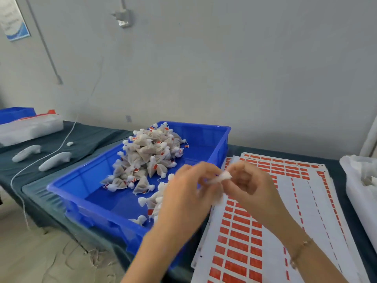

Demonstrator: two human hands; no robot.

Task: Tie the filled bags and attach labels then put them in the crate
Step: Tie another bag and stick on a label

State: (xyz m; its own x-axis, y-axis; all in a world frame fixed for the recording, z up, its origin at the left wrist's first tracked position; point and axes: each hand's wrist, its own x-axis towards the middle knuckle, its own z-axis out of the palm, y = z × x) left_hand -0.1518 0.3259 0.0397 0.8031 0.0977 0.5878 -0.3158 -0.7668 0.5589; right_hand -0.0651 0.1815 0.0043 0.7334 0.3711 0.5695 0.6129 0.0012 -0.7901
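While your fingers (206, 170) curl inward from both sides, they clamp on one small white bag (224, 177), held in the air between your two hands. Your left hand (189, 188) pinches its lower, near part and your right hand (250, 185) pinches the bunched white end that sticks up. Both hands are blurred, so you cannot tell whether a string or a label is on this bag. You wear a thin bracelet (299, 251) on your right wrist.

You hold the bag above the near right corner of the blue crate (81, 194), just where its rim meets the label sheets (304, 193). Those sheets lie fanned out flat on the counter (91, 135) to the right of the crate, with rows of red labels (237, 245) on them and bare white strips between the rows.

Inside the crate, a heap of tied bags (151, 156) fills the far left part, each with a white knotted top and many with a small red tag. A few more lie loose near your left wrist.

Further left on the dark cloth of the counter you see a white string (61, 148) trailing off the edge, two long white wrapped shapes (55, 161), a white wrapped package (30, 128) and a second blue crate (16, 113) behind it. At the far right edge stands a white container (356, 188).
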